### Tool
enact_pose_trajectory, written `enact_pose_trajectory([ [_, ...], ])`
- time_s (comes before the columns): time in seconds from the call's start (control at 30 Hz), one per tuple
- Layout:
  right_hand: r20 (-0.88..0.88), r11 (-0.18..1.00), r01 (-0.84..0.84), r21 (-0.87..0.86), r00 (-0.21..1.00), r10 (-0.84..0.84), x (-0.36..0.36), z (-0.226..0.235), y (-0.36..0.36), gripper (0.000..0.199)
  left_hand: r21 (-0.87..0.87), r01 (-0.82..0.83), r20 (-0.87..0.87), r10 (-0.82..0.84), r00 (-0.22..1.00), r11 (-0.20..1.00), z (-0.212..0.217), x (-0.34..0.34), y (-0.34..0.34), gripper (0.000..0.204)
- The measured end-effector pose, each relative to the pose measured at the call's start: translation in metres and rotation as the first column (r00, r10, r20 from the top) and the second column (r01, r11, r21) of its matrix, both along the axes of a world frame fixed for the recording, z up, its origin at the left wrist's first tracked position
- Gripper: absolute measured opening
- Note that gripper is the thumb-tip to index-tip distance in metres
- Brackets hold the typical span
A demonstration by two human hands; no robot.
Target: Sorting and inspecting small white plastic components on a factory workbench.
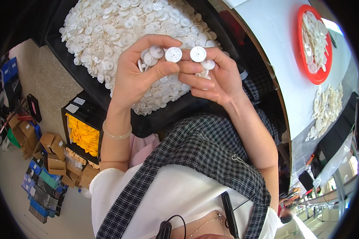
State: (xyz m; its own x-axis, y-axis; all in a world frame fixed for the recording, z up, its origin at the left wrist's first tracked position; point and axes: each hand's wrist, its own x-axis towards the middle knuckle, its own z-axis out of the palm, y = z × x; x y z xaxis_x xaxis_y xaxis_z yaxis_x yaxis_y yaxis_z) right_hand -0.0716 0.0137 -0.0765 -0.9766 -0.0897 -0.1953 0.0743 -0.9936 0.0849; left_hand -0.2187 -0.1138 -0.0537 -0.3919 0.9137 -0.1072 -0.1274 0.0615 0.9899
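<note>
My left hand (141, 65) is closed on several white plastic gears and pinches one gear (173, 54) between thumb and fingers, its toothed face turned up toward me. Close beside it, my right hand (217, 73) pinches another white gear (198, 54), with a few more gears (208, 65) tucked among its fingers. Both hands are raised above a large black tray (54, 42) heaped with loose white gears (103, 36). The two pinched gears are side by side, a small gap apart.
On the white table (267, 32) at the right stand a red basket (300, 44) of white gears and a loose pile of gears (327, 107). At the left are a black crate (70, 109) with yellow parts (83, 135), cardboard boxes (54, 145) and stacked blue boxes (38, 207).
</note>
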Motion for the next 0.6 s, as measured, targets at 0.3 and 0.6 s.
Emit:
enact_pose_trajectory([
  [0.3,0.001,0.962,0.113,0.25,0.993,-0.117,0.003,-0.01,0.002,0.043,0.01,-0.022,-0.006,0.022,1.0,1.0,-0.003,0.003,0.002,0.034],
  [0.6,0.075,0.562,0.045,0.826,0.979,-0.189,0.005,-0.005,0.019,0.048,-0.058,-0.036,0.046,0.039,0.998,0.998,-0.005,0.003,-0.003,0.038],
])
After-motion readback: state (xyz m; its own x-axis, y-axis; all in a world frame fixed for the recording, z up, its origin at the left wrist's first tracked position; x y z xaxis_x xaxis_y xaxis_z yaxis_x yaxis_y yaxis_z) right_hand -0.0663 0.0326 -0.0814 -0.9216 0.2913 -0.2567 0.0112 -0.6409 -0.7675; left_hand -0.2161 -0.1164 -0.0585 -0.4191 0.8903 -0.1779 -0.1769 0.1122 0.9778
